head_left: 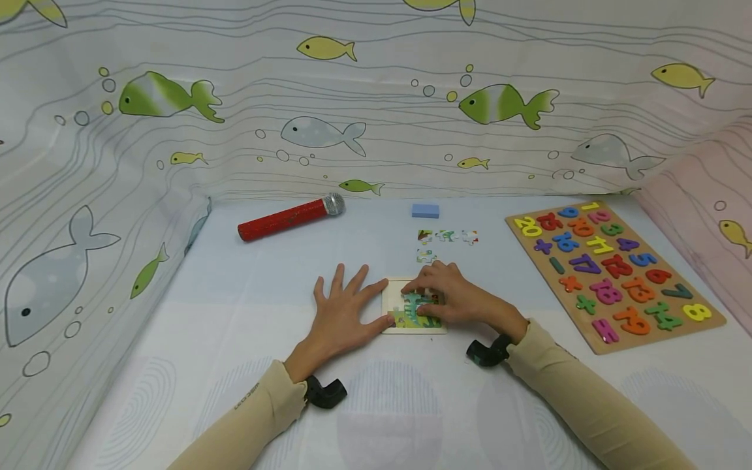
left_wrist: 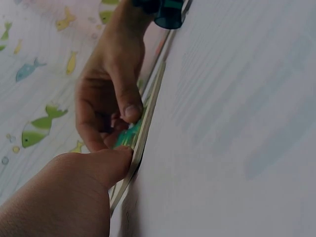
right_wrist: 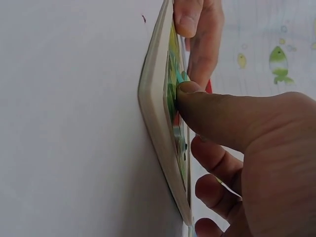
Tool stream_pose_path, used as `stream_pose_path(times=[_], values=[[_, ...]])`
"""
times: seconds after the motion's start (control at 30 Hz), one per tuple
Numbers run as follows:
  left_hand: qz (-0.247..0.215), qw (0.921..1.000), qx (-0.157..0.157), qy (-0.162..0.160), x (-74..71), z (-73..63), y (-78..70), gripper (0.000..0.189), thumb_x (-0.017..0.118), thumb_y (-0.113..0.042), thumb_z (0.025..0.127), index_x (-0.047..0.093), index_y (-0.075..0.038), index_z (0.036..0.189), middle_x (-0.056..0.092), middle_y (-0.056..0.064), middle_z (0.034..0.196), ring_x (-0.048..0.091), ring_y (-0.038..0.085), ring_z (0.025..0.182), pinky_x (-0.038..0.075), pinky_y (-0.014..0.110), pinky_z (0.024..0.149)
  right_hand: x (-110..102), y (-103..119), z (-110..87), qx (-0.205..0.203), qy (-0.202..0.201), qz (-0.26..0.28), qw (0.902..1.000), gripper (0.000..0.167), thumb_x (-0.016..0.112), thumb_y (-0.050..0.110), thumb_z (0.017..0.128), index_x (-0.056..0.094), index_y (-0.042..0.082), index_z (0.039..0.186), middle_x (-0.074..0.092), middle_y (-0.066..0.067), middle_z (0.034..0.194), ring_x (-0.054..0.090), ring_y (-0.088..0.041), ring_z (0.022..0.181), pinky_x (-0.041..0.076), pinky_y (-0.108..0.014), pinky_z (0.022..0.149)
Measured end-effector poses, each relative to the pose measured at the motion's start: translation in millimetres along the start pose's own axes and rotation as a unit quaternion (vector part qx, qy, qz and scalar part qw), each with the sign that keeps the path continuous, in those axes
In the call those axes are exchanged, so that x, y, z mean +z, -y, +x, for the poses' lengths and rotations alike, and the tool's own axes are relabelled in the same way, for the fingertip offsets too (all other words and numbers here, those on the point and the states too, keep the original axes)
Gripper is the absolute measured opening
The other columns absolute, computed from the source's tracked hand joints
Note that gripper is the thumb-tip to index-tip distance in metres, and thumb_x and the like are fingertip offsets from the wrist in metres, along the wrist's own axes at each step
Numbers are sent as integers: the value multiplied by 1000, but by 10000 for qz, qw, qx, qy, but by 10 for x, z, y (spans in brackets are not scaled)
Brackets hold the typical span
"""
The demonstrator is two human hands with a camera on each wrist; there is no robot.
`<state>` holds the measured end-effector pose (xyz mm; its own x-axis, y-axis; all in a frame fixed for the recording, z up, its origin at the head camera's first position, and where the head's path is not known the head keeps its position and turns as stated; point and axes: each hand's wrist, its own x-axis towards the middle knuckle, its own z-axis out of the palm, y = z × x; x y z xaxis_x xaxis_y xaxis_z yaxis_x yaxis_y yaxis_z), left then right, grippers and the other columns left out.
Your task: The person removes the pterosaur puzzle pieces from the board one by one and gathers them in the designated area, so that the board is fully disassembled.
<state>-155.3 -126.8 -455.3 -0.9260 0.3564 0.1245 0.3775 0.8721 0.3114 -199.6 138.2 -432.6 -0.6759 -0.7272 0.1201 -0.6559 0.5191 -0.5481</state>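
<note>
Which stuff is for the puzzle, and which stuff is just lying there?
For the puzzle:
puzzle tray, touched by the left hand
pieces in the tray, partly under the right hand
loose puzzle pieces beyond the tray

Just lying about, it seems:
red microphone
blue block
number board, off to the right

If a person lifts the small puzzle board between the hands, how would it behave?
The puzzle board is probably stiff: its edges look straight in the wrist views. It is likely light, being small and thin. Its pieces might slide if tilted, because part of it is bare.
</note>
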Motion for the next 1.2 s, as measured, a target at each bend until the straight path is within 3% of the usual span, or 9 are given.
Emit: stream_pose_path(times=[0.57, 0.87, 1.2], values=[[-14, 10000, -55, 55, -9, -7, 5, 71, 58, -69, 89, 49, -37, 151, 34, 8, 166, 15, 50, 156, 5, 78, 113, -34, 39, -14, -302, -264, -684, 9969, 38, 82, 26, 86, 73, 20, 123, 64, 6, 94, 55, -12, 91, 38, -37, 87], [0, 10000, -14, 38, -1, 5, 10, 71, 58, -69, 89, 48, -37, 151, 34, 8, 167, 15, 50, 155, 5, 79, 112, -8, -10, -24, -36, -409, -325, 9986, 37, 81, 26, 86, 74, 20, 122, 65, 7, 95, 52, -9, 84, 36, -33, 81], [-50, 10000, -14, 18, -9, -7, 7, 71, 58, -69, 88, 49, -36, 151, 35, 8, 166, 15, 50, 155, 6, 79, 112, -54, -88, -30, -20, -614, -230, 9978, 35, 78, 23, 87, 75, 20, 121, 66, 8, 95, 52, -11, 80, 33, -33, 77]])
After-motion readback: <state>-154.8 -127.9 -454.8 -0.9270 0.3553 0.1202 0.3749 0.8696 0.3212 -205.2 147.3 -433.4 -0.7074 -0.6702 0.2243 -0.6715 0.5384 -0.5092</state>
